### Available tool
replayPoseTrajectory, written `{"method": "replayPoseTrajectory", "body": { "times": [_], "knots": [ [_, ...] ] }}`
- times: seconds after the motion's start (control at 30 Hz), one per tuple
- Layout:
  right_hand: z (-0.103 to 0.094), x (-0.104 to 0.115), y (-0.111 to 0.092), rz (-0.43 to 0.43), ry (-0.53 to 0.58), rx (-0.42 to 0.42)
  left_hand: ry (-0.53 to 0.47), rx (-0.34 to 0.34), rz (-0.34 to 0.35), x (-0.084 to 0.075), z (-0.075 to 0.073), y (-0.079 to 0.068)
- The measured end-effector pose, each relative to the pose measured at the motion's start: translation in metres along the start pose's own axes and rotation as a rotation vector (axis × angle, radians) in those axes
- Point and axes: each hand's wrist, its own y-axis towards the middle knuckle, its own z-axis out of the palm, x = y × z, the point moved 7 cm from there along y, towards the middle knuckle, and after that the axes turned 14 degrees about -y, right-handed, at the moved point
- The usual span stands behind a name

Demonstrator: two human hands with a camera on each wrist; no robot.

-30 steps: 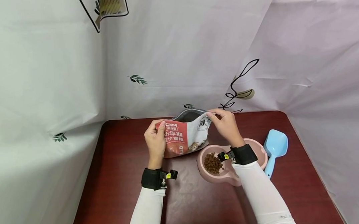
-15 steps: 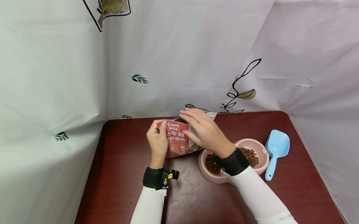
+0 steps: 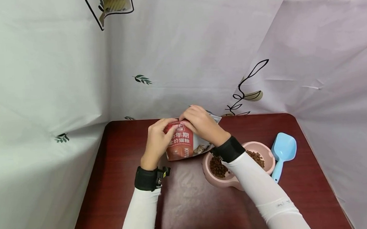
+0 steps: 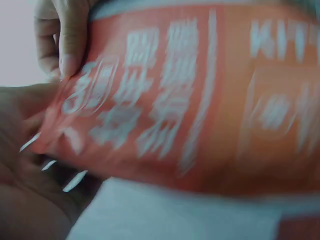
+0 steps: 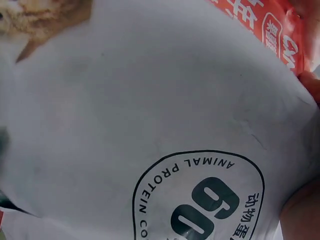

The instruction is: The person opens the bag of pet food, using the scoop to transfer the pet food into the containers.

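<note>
A red and white cat food bag [image 3: 180, 148] stands near the back edge of the table. My left hand [image 3: 157, 141] pinches its top left corner between thumb and fingers. Close beside it, my right hand [image 3: 203, 125] pinches the top edge near the middle, and the two sets of fingertips almost meet. The right part of the bag's mouth is mostly hidden behind the right hand. In the left wrist view the bag's red front [image 4: 150, 110] is blurred, with fingers at its top edge. The white half of the bag [image 5: 125, 110] fills the right wrist view.
A pink double bowl [image 3: 207, 175] stands right of the bag, partly under my right forearm. Brown kibble [image 3: 218, 167] lies in both of its halves. Beside it is a light blue scoop [image 3: 283, 147]. White patterned cloth [image 3: 181, 60] hangs behind the dark red table [image 3: 119, 185].
My right hand has left the bag's right top corner and moved left to its top edge near my left hand. The gaping mouth is now drawn together on the left side.
</note>
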Motion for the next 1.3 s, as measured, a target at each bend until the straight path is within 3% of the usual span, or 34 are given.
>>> {"method": "replayPoseTrajectory", "body": {
  "times": [0.1, 0.37, 0.53, 0.7, 1.03, 1.3],
  "knots": [
    [0.002, -0.001, 0.003, 0.007, -0.032, 0.004, 0.164, 0.063, 0.072, -0.008, 0.002, 0.007],
    [0.004, 0.001, 0.003, -0.022, -0.09, -0.032, 0.278, 0.097, 0.064, -0.014, 0.004, 0.012],
    [0.003, -0.001, 0.0, -0.012, -0.114, 0.002, 0.28, 0.083, 0.098, -0.015, 0.003, 0.013],
    [-0.001, -0.009, -0.007, 0.003, -0.153, 0.025, 0.264, 0.095, 0.08, -0.011, 0.003, 0.012],
    [-0.003, -0.01, -0.008, -0.002, -0.102, -0.005, 0.425, 0.187, 0.152, -0.028, 0.018, 0.013],
    [-0.009, -0.013, -0.011, 0.022, -0.093, 0.027, 0.393, 0.169, 0.147, -0.026, 0.019, 0.013]
  ]
}}
